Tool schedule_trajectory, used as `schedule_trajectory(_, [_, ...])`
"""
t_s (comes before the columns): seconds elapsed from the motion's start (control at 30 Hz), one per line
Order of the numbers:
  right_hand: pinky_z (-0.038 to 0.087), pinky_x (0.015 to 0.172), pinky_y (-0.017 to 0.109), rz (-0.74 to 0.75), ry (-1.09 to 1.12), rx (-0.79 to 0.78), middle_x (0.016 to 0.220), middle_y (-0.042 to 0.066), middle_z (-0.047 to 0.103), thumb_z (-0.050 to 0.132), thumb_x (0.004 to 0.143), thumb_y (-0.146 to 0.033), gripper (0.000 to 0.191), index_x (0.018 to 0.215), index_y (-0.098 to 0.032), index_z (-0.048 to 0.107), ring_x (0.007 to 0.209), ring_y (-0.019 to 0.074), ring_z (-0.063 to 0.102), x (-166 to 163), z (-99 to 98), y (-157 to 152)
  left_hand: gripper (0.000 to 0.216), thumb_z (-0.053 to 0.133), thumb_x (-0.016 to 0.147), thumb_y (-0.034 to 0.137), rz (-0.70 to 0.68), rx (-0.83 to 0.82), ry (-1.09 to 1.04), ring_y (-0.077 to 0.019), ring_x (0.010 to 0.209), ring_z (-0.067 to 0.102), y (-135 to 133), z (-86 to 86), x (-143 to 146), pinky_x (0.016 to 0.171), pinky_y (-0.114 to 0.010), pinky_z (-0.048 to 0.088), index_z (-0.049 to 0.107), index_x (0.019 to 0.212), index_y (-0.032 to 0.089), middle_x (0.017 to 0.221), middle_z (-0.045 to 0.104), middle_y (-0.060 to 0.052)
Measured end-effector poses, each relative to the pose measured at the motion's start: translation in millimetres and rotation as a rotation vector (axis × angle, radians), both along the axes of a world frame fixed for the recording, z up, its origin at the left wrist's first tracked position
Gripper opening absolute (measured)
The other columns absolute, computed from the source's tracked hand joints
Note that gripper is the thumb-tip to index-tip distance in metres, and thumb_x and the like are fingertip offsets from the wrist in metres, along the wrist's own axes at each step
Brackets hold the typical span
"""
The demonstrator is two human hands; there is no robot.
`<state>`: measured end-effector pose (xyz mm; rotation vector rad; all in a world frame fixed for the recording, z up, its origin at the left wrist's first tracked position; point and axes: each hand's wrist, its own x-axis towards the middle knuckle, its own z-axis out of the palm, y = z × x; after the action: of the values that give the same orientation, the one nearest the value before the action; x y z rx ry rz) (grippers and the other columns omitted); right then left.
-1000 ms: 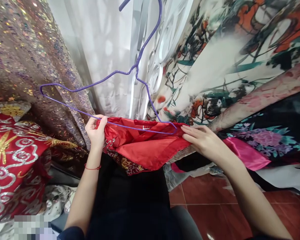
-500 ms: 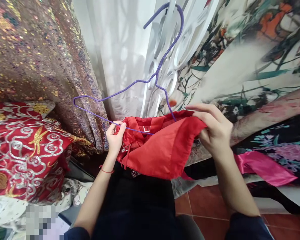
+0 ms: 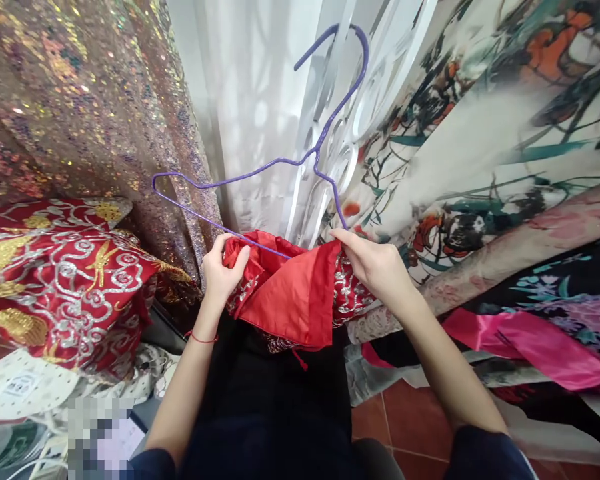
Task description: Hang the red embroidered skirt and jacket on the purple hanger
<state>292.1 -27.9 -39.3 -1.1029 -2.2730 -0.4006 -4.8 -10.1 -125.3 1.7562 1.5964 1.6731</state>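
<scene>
Red satin, lined side outward, makes up the garment (image 3: 293, 293) that both hands hold up in front of the person's dark-clothed lap, right under a purple wire hanger (image 3: 260, 170). The left hand (image 3: 220, 270), with a thin red string bracelet (image 3: 200, 339) on its wrist, has its fingers (image 3: 240, 257) pinched together on the garment's left upper edge, just where the hanger's bottom wire runs into the cloth. The right hand (image 3: 375, 263) grips the opposite upper corner, thumb and fingers closed on the satin close below the hanger's right arm. Between the two hands the cloth sags in a folded bunch, and silver embroidery shows on its outer face beside the right hand. The bottom wire disappears behind the red folds, so I cannot tell how far it passes through the garment. The hanger's hook rises up and to the right against a white metal grille (image 3: 347, 143), in front of a white curtain (image 3: 260, 100). To the left hangs a brown sequinned fabric (image 3: 80, 100), with a red cloth (image 3: 65, 267) worked in gold and silver scrolls lying below it. To the right, a pale floral printed fabric (image 3: 480, 133) slopes down, with a strip of pink satin (image 3: 525, 340) beneath it, above the red tile floor (image 3: 410, 427).
</scene>
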Motion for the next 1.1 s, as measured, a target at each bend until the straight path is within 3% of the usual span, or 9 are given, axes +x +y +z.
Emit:
schedule_trajectory(0.13, [0.041, 0.051, 0.022, -0.154, -0.086, 0.041, 0.068, 0.002, 0.07, 0.033, 0.105, -0.024, 0.047, 0.144, -0.017, 0.058, 0.053, 0.0125, 0.059, 0, 4.0, -6, 0.055, 0.069, 0.078, 0.042, 0.286, -0.233, 0.208, -0.0319, 0.109, 0.066, 1, -18.0, -15, 0.099, -0.045, 0.051, 0.056, 0.124, 0.016, 0.112, 0.069, -0.014])
schedule_trajectory(0.27, [0.037, 0.049, 0.023, -0.253, -0.101, 0.017, 0.066, 0.002, 0.069, 0.03, 0.105, -0.028, 0.056, 0.158, -0.012, 0.037, 0.048, 0.0129, 0.052, -3, 8.1, -12, 0.067, 0.072, 0.074, 0.057, 0.457, -0.474, 0.368, -0.0495, 0.124, 0.055, 11, -35.4, -26, 0.1, -0.064, 0.046, 0.058, 0.116, 0.007, 0.124, 0.061, -0.034])
schedule_trajectory(0.43, [0.034, 0.049, 0.026, -0.351, -0.142, 0.022, 0.07, 0.008, 0.072, 0.03, 0.105, -0.032, 0.05, 0.138, -0.008, 0.06, 0.054, 0.0159, 0.06, -6, 4.3, -10, 0.042, 0.076, 0.069, 0.054, 0.319, -0.81, 0.113, -0.0546, 0.113, 0.061, 30, -51.4, -35, 0.097, -0.07, 0.041, 0.064, 0.077, 0.015, 0.1, 0.071, -0.032])
schedule_trajectory(0.53, [0.033, 0.05, 0.027, -0.396, -0.169, 0.023, 0.07, 0.009, 0.073, 0.03, 0.106, -0.033, 0.049, 0.131, -0.009, 0.064, 0.055, 0.0177, 0.062, -7, 4.7, -10, 0.026, 0.072, 0.071, 0.045, 0.151, -0.702, -0.115, -0.0412, 0.108, 0.066, 47, -55.9, -36, 0.098, -0.056, 0.047, 0.064, 0.069, 0.02, 0.088, 0.075, -0.018])
schedule_trajectory(0.7, [0.031, 0.05, 0.027, -0.411, -0.189, 0.013, 0.068, 0.007, 0.072, 0.029, 0.106, -0.032, 0.048, 0.133, -0.01, 0.062, 0.054, 0.0178, 0.063, -9, 7.6, -12, 0.022, 0.056, 0.083, 0.039, 0.016, -0.53, -0.291, -0.0194, 0.076, 0.067, 70, -53.1, -27, 0.075, -0.031, 0.054, 0.064, 0.081, 0.018, 0.08, 0.071, -0.006])
schedule_trajectory(0.8, [0.03, 0.049, 0.027, -0.401, -0.184, 0.016, 0.066, 0.007, 0.071, 0.028, 0.106, -0.032, 0.049, 0.131, -0.01, 0.063, 0.051, 0.0177, 0.061, -9, 7.3, -12, 0.016, 0.055, 0.085, 0.033, 0.072, -0.401, -0.279, -0.0194, 0.083, 0.066, 65, -43.8, -21, 0.083, -0.03, 0.052, 0.063, 0.085, 0.019, 0.087, 0.07, -0.006])
schedule_trajectory(0.93, [0.03, 0.048, 0.027, -0.368, -0.16, 0.034, 0.064, 0.006, 0.07, 0.03, 0.105, -0.033, 0.048, 0.131, -0.011, 0.063, 0.05, 0.0172, 0.06, -7, 6.9, -12, 0.02, 0.057, 0.086, 0.029, 0.189, -0.21, 0.069, -0.0274, 0.106, 0.064, 43, -21.4, -19, 0.094, -0.035, 0.046, 0.072, 0.098, 0.022, 0.107, 0.07, -0.01])
schedule_trajectory(1.0, [0.03, 0.048, 0.026, -0.36, -0.138, 0.039, 0.062, 0.004, 0.068, 0.032, 0.105, -0.033, 0.047, 0.132, -0.012, 0.063, 0.048, 0.0165, 0.059, -6, 7.1, -13, 0.024, 0.054, 0.089, 0.032, 0.226, -0.15, 0.191, -0.028, 0.103, 0.064, 38, -10.2, -21, 0.09, -0.036, 0.047, 0.073, 0.1, 0.022, 0.108, 0.07, -0.011])
schedule_trajectory(1.1, [0.029, 0.048, 0.025, -0.364, -0.115, 0.035, 0.059, 0.003, 0.067, 0.032, 0.105, -0.033, 0.046, 0.131, -0.013, 0.064, 0.047, 0.016, 0.057, -6, 7.3, -14, 0.023, 0.05, 0.093, 0.033, 0.276, -0.138, 0.086, -0.0243, 0.092, 0.065, 44, -1.5, -25, 0.088, -0.035, 0.047, 0.07, 0.097, 0.022, 0.096, 0.07, -0.008])
